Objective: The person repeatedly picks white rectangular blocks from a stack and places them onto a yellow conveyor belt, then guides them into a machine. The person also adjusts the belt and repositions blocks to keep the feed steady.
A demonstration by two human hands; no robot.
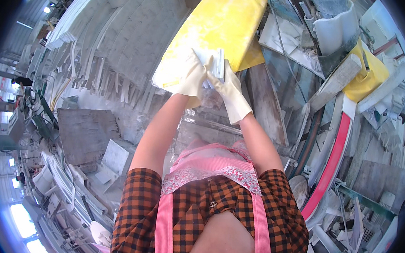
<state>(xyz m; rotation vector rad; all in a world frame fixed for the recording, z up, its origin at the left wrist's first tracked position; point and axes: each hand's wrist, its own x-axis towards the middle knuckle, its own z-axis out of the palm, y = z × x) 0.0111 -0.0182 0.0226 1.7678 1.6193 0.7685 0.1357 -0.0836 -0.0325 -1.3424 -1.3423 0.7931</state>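
Observation:
Both my hands wear cream rubber gloves and meet at the near end of a yellow cover sheet (216, 20), which is dusted white. Between them is a short, pale grey-white strip-like piece (220, 65) with a straight raised edge. My left hand (191, 77) closes on its left side, partly washed out by glare. On the right side, my right hand (232, 93) grips the piece, its thumb pointing inward toward the left thumb. The gloves hide the lower part of the piece, and its exact kind does not show.
Long pale strips (124, 33) are stacked at the far left. Dusty wooden boards (266, 100) stand right of the yellow sheet. A red-and-white curved strip (332, 162) runs along the right, below a yellow cloth (368, 74). A brown panel (86, 135) leans at left.

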